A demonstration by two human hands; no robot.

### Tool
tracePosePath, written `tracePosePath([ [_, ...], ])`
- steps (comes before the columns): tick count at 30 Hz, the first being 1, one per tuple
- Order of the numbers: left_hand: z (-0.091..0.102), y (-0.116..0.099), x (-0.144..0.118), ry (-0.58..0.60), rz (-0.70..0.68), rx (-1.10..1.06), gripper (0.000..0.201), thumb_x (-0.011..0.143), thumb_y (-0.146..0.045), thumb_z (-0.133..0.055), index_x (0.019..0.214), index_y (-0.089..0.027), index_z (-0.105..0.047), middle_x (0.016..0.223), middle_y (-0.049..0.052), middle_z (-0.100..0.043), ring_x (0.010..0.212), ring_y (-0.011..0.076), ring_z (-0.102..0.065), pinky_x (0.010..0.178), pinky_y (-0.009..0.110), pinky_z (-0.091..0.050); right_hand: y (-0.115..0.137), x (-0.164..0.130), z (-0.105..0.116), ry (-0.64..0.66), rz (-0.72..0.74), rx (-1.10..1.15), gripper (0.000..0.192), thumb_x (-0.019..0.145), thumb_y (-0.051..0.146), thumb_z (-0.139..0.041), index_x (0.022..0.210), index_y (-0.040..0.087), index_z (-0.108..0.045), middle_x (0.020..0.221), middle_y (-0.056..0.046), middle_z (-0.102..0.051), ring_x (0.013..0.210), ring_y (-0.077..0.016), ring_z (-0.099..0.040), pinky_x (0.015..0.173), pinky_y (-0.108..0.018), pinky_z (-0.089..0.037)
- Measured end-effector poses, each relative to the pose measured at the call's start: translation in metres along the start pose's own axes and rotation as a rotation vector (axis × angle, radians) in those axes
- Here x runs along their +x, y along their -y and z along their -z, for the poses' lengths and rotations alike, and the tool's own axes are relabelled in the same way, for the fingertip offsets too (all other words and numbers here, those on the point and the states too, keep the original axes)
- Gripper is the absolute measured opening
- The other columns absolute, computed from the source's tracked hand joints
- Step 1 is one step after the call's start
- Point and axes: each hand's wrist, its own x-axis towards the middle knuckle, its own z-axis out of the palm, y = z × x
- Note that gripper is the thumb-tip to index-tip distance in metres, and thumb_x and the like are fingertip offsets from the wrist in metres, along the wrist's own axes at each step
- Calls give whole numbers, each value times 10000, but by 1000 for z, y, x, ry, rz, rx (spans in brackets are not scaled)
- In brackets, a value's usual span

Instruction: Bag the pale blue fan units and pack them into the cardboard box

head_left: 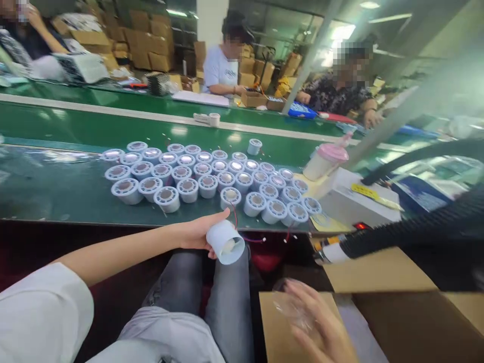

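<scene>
At far left, the person's left arm in a white sleeve [41, 312] reaches across the lap to the left hand [198, 233], whose fingers and thumb are closed around a white cylindrical housing [226, 242] held on its side just below the table [45, 186] edge, red wires trailing from it. On the green table above, rows of matching white round housings [207, 179] stand upright, one standing apart [254, 146] beyond them, with a pink-lidded cup [325, 159] and a white box [351, 201] to their right. At lower right, the right hand [321, 325], fingers loosely curled, touches a clear plastic piece [291, 302] over an open cardboard box [378, 282].
</scene>
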Motion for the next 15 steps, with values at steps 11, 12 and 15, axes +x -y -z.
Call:
tracePosePath([
  [11,-39,26,44,506,320,298,577,673,-720,-583,834,-166,-561,543,-30,-504,391,99,-439,306,184,-267,27,40,-25,294,-87,-144,493,716,136,-592,1200,230,-604,1391,-160,-426,1003,-310,-551,737,-438,-551],
  [12,-40,23,43,507,281,373,503,722,-657,-586,843,-169,-564,581,-28,-506,417,95,-440,317,185,-279,25,38,-25,302,-111,-144,437,714,124,-590,1139,217,-629,1371,-154,-451,1000,-308,-550,738,-438,-549],
  [15,-44,16,35,382,34,664,335,843,-506,-522,904,-186,-598,749,-3,-560,591,108,-507,473,194,-400,22,33,-24,312,-174,-73,255,714,64,-591,916,203,-661,1287,-129,-518,1027,-289,-544,777,-419,-537],
])
